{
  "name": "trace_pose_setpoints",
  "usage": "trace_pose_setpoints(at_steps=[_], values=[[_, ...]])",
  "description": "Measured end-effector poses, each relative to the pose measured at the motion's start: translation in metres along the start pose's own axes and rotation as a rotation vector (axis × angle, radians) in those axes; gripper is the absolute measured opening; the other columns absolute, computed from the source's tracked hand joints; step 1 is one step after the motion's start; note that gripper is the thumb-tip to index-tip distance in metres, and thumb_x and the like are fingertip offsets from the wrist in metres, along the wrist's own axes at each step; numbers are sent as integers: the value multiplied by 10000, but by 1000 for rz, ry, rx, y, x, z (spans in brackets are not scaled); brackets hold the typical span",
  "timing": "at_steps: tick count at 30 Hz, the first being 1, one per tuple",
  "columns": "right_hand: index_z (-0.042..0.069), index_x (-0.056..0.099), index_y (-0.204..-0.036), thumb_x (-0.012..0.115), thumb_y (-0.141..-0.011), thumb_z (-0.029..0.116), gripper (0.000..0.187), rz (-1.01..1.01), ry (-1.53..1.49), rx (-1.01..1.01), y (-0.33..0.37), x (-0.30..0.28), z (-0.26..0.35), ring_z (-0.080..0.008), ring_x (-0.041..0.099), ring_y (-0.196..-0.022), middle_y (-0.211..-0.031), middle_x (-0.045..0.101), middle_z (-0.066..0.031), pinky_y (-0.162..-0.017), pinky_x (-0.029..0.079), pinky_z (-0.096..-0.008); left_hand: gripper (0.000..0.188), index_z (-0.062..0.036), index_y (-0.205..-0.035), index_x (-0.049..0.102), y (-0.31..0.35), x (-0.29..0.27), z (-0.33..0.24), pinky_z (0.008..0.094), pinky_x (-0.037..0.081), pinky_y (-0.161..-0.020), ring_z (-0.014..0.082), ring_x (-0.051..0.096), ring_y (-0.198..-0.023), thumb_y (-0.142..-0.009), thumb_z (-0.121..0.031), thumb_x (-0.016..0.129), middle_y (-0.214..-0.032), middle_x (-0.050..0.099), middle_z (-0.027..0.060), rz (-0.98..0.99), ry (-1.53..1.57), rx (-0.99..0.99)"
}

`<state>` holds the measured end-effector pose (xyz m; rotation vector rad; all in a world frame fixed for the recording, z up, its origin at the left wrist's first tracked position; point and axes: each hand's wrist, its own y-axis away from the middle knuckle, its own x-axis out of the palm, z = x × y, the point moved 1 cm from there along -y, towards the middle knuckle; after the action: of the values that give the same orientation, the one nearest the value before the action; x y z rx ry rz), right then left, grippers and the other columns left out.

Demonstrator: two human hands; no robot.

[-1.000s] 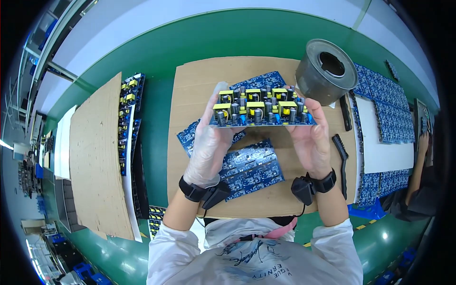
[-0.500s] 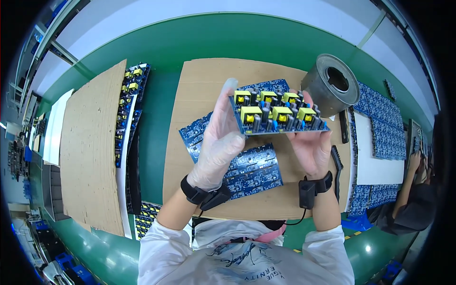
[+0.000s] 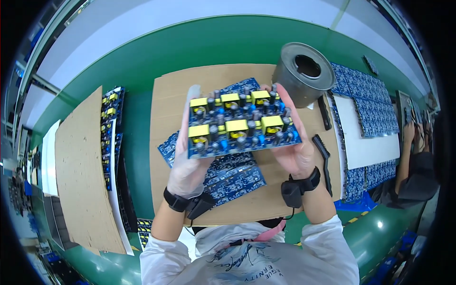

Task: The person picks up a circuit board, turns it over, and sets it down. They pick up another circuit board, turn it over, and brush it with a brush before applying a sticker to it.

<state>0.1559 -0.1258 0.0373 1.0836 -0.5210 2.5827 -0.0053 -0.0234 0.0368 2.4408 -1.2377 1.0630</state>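
Between my two hands is a blue circuit board panel (image 3: 240,124) set with yellow transformers, dark capacitors and small blue parts, lifted above the cardboard and tilted toward me. My left hand (image 3: 187,164), in a pale see-through glove, grips its left edge. At the right edge my right hand (image 3: 297,154) holds it, thumb and fingers along the side; no glove shows on its palm. Under the held panel lie more blue circuit boards (image 3: 235,178) with flat faces showing, partly hidden by the panel and my left hand. Dark straps with black modules circle both wrists.
A round metal can (image 3: 304,71) with a dark opening stands at the cardboard's (image 3: 166,99) far right. Beside it lie a black-handled tool (image 3: 325,114) and a black brush (image 3: 323,156). Blue boards (image 3: 380,116) cover the right bench, where a co-worker (image 3: 415,175) sits. Left stands a board-loaded rack (image 3: 111,142).
The circuit board panel has moved left and nearer to me, and its component face is tipped more into view. Both hands keep their hold. The whole view has shifted somewhat.
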Motion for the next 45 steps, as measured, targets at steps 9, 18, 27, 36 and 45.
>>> trace_pose_setpoints(at_steps=[9,18,27,36,45], values=[[23,100,-1423,829,-568,389,1182,46,70,-26,1,3,3,-235,258,-1336,-1460,211,-112,-1077,281,-366,1017,-97,-1430,151,13,-40,9,377,388,-998,220,435,-1217,-657,-224,799,-1357,394,77,-75,176,-81],[49,99,-1430,777,-638,379,1094,26,-34,58,2,-5,-4,-232,287,-1319,-1450,234,-104,-1066,284,-398,1087,-98,-1436,133,-4,2,7,400,343,-1030,206,414,-1231,-626,-350,813,-1363,380,67,-134,-18,65],[55,105,-1430,741,-691,351,1019,14,-137,73,1,-11,-11,-239,347,-1283,-1419,281,-101,-1048,312,-403,1180,-78,-1439,100,-5,1,2,412,292,-1061,241,352,-1283,-589,-562,760,-1415,301,108,-60,-124,44],[95,46,-1439,870,-504,95,1246,174,156,-85,5,-1,-8,-258,351,-1278,-1428,257,-127,-1024,340,-413,820,-38,-1428,138,-4,4,-4,383,370,-1004,228,436,-1213,-837,-495,476,-1356,379,130,-36,-91,20],[105,27,-1440,862,-475,-13,1282,267,194,-124,11,2,-4,-271,394,-1242,-1422,248,-141,-1000,364,-427,677,44,-1381,234,-2,-11,-2,311,464,-885,189,583,-1002,-846,-320,435,-1170,541,133,-108,-71,26]])
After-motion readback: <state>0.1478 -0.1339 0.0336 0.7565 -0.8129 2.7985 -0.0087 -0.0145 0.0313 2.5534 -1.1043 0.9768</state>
